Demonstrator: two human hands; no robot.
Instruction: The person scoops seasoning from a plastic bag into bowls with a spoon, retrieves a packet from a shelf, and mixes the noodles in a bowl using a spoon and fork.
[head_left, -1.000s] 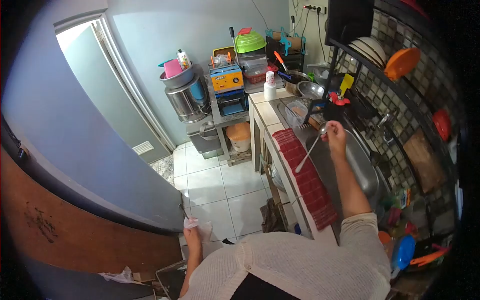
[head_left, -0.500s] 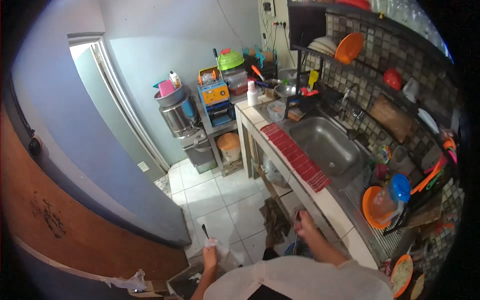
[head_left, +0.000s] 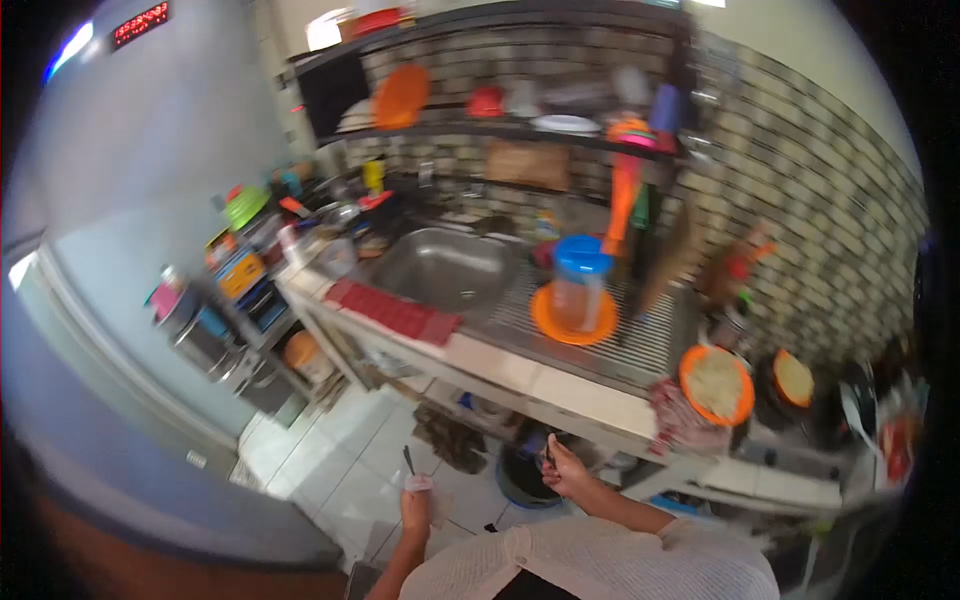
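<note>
Left of the round, dark bucket (head_left: 507, 489), the left hand (head_left: 415, 508) is gripping filmy, translucent plastic (head_left: 419, 483), a slim, dark handle (head_left: 408, 459) standing nearly upright from it. Nearer the bucket, the right hand (head_left: 568, 474) is hovering by its right side, fingers pinching a small, dark object (head_left: 549, 453), too blurred to name. Smooth, pale tiles (head_left: 360, 458) are surrounding the bucket.

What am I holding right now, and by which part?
Your left hand grips clear plastic, a dark slim stick sticking up above it. Your right hand holds something dark; blur hides which part, in both hands.
</note>
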